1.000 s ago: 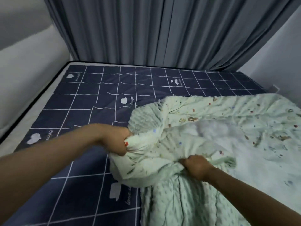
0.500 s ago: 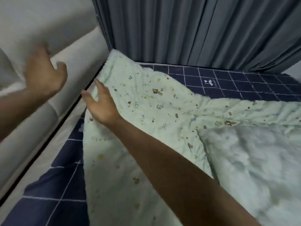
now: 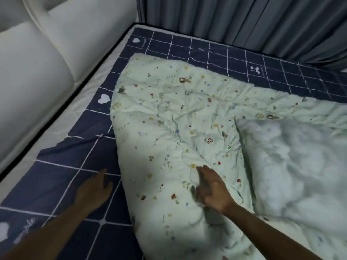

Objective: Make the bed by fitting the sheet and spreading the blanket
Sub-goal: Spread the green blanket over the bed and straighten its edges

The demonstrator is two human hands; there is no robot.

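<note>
Blanket (image 3: 169, 119): pressed flat by relaxed right hand (image 3: 212, 190); left hand (image 3: 93, 190) rested released on sheet (image 3: 56, 181). Creases best stroked outward.

Two bare forearms in shot, no sleeves showing. Left hand (image 3: 94, 190) and right hand (image 3: 213, 192) both ungloved.

Blanket (image 3: 178, 128) on sheet (image 3: 62, 177); headboard (image 3: 37, 72) left, curtain (image 3: 244, 21) behind bed.
</note>
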